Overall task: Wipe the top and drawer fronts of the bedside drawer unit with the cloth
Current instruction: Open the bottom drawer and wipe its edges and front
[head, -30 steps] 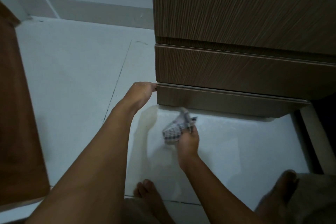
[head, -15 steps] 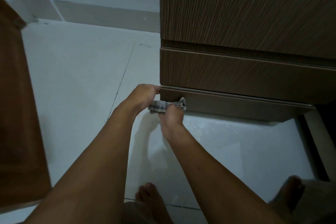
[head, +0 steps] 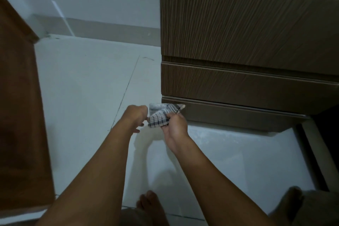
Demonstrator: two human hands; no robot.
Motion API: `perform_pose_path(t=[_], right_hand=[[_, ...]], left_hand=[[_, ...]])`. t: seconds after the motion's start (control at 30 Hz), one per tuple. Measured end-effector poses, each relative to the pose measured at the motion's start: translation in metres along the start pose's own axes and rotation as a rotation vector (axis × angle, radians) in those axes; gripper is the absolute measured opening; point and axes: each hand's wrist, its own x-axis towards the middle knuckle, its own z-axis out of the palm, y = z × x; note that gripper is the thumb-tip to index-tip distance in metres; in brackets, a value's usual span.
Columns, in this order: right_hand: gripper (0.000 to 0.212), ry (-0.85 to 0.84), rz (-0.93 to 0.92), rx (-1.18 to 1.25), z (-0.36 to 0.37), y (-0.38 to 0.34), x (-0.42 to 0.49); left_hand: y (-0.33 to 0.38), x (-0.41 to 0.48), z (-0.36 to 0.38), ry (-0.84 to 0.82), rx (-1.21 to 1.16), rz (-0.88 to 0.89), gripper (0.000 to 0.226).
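1. At the bottom edge of my feed, bare feet (head: 150,205) rest on the pale floor (head: 82,88), so the person is crouched low in front of the unit.
2. Just beyond, both forearms reach forward and meet. A second ago only the right hand (head: 175,124) had the cloth (head: 161,115), low over the tiles, while the left hand (head: 136,115) rested on the corner of the bottom drawer front (head: 229,115).
3. Now the left hand has come off that corner. As far as I can tell in this dim light, it pinches the cloth's left edge. The right hand grips the other side with curled fingers.
4. I read this as refolding or turning the cloth to a fresh face, a pause in the wiping rather than a stroke.
5. The cloth is a small checked rag, white with dark lines, bunched and partly spread between the hands. It is held off the floor, with one tip just beside the left end of the bottom front.
6. Farther up, the drawer unit (head: 247,24) shows dark wood-grain fronts, all closed. Its top is out of view.
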Motion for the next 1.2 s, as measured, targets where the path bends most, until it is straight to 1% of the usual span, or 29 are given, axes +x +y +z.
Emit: perform_pose_path(t=[0.07,0.2,0.3,0.37,0.43,0.47,0.5,0.57,0.67,0.77,0.83,0.97,1.03,1.13,1.2], right_hand=[[0.038,-0.063,-0.007,-0.006,0.010,-0.006,-0.006],[0.036,-0.291,-0.047,-0.160,0.013,-0.018,-0.036],[0.033,-0.351,-0.080,-0.273,0.003,-0.036,-0.056],[0.030,-0.367,-0.123,-0.399,-0.005,-0.051,-0.070],[0.027,-0.405,-0.197,-0.543,-0.009,-0.070,-0.088],[0.026,-0.431,-0.241,-0.621,-0.009,-0.080,-0.098],[0.026,-0.457,-0.282,-0.695,-0.008,-0.091,-0.108],[0.023,-0.507,-0.345,-0.804,-0.003,-0.116,-0.130],[0.019,-0.584,-0.410,-0.795,0.005,-0.152,-0.162],[0.019,-0.611,-0.471,-0.798,0.012,-0.182,-0.196],[0.020,-0.615,-0.554,-0.831,0.015,-0.196,-0.215],[0.021,-0.583,-0.674,-0.857,0.023,-0.217,-0.243],[0.019,-0.581,-0.723,-0.853,0.028,-0.227,-0.255],[0.013,-0.577,-0.796,-0.818,0.041,-0.241,-0.271],[0.010,-0.554,-0.828,-0.784,0.050,-0.251,-0.275]], left_hand=[[-0.003,-0.007,0.004,-0.007,-0.060,-0.021,0.033],[-0.001,-0.025,-0.002,0.013,-0.212,-0.020,0.040],[0.001,-0.040,-0.007,-0.022,-0.310,0.011,0.040],[0.003,-0.055,-0.010,0.004,-0.342,0.052,0.038],[0.009,-0.072,-0.012,0.044,-0.373,0.134,0.036],[0.012,-0.082,-0.013,0.033,-0.402,0.183,0.035],[0.016,-0.093,-0.013,-0.015,-0.436,0.235,0.036],[0.022,-0.115,-0.014,-0.174,-0.456,0.347,0.040],[0.031,-0.145,-0.019,-0.351,-0.416,0.461,0.041],[0.044,-0.169,-0.026,-0.443,-0.390,0.540,0.041],[0.055,-0.186,-0.032,-0.470,-0.425,0.597,0.041],[0.081,-0.218,-0.044,-0.500,-0.501,0.693,0.038],[0.095,-0.232,-0.048,-0.487,-0.519,0.731,0.037],[0.117,-0.251,-0.053,-0.441,-0.553,0.782,0.036],[0.133,-0.262,-0.054,-0.371,-0.590,0.808,0.032]])
